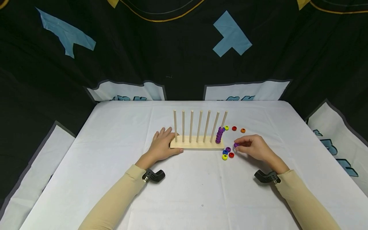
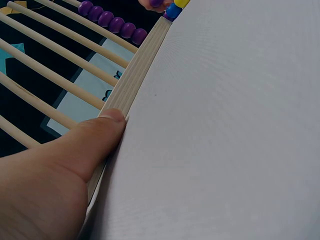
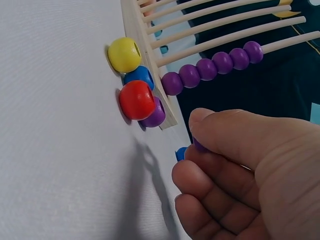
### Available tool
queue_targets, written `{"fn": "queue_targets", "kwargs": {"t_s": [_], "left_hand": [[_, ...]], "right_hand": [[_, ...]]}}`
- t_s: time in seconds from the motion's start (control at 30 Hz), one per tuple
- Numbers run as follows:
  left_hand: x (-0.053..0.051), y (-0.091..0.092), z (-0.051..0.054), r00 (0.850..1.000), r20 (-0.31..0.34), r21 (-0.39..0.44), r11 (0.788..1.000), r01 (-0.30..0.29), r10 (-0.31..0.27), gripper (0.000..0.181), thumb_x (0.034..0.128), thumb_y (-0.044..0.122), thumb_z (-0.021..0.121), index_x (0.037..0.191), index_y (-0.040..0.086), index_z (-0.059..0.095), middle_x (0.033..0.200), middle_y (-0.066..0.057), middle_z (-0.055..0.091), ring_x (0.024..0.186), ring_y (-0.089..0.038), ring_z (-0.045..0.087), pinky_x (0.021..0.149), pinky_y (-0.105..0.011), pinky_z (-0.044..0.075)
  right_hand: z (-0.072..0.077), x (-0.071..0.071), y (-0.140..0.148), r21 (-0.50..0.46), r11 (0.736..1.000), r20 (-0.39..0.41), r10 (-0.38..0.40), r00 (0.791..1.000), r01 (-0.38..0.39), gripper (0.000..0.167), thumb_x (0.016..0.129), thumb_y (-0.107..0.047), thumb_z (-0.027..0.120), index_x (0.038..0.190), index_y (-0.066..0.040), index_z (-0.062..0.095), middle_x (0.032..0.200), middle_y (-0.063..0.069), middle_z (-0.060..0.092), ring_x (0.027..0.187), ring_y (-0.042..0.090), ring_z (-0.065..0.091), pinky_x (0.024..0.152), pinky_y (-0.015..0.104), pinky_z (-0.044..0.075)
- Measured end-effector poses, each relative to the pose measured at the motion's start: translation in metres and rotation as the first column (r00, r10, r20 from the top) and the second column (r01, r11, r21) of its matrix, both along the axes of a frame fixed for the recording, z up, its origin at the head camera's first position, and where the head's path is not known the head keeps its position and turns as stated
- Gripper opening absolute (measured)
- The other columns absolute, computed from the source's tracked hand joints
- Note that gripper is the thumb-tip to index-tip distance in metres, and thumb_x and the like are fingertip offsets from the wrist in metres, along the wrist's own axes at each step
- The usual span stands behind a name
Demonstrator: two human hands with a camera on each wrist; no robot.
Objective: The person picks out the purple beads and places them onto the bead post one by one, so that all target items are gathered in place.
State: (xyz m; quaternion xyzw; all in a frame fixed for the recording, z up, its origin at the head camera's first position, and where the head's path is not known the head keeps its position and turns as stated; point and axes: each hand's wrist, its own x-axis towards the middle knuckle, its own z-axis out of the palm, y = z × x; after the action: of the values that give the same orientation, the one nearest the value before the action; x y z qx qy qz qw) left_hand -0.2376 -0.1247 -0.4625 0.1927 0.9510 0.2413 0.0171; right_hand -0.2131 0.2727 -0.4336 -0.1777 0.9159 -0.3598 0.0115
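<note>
A wooden peg stand (image 1: 196, 146) with several upright pegs is in the middle of the table. My left hand (image 1: 162, 145) holds its left end, thumb along the front edge and fingers round the far side. Several purple beads (image 1: 219, 135) are stacked on the rightmost peg. To the right of the stand, my right hand (image 1: 254, 147) pinches a loose purple bead (image 1: 235, 145) between thumb and fingers, just above the table. In the right wrist view the fingers mostly hide this bead (image 3: 199, 145).
By the stand's front right corner lie a purple bead (image 1: 228, 149), a blue bead (image 1: 225, 152), a yellow bead (image 1: 225, 157) and a red bead (image 1: 231, 155). Farther back are another yellow bead (image 1: 226, 127), a red one and an orange bead (image 1: 243, 130). White cloth (image 1: 184, 191) covers the table.
</note>
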Motion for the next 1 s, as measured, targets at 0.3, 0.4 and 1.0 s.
{"fn": "queue_targets", "kwargs": {"t_s": [0.3,0.4,1.0], "left_hand": [[0.000,-0.001,-0.001,1.000,-0.007,-0.004,1.000,-0.005,0.005,0.074,0.0839,0.054,0.075,0.141,0.011,0.059,0.164,-0.024,0.034,0.155,-0.051,0.018,0.125,-0.068,0.011],[-0.001,-0.001,-0.001,1.000,-0.011,-0.007,1.000,-0.005,0.005,0.073,0.0843,0.055,0.074,0.142,0.012,0.058,0.164,-0.024,0.033,0.155,-0.051,0.018,0.124,-0.068,0.011],[0.000,0.000,0.000,1.000,-0.005,-0.005,1.000,-0.003,0.003,0.073,0.0848,0.054,0.074,0.142,0.011,0.058,0.164,-0.024,0.033,0.155,-0.051,0.017,0.125,-0.067,0.010]], "right_hand": [[0.007,0.000,-0.002,-0.015,1.000,-0.009,-0.012,1.000,0.012,0.026,0.086,-0.011,0.081,0.108,0.002,0.077,0.099,0.015,0.078,0.076,0.005,0.063,0.068,0.017,0.055],[0.010,-0.001,-0.002,-0.020,1.000,-0.021,-0.014,1.000,0.014,0.026,0.087,-0.010,0.081,0.109,0.002,0.076,0.099,0.015,0.078,0.077,0.005,0.064,0.069,0.016,0.055],[0.024,-0.006,-0.009,-0.118,0.992,-0.130,-0.049,0.990,0.034,0.023,0.087,-0.004,0.078,0.109,0.003,0.077,0.100,0.018,0.078,0.080,-0.004,0.061,0.071,0.013,0.054]]}}
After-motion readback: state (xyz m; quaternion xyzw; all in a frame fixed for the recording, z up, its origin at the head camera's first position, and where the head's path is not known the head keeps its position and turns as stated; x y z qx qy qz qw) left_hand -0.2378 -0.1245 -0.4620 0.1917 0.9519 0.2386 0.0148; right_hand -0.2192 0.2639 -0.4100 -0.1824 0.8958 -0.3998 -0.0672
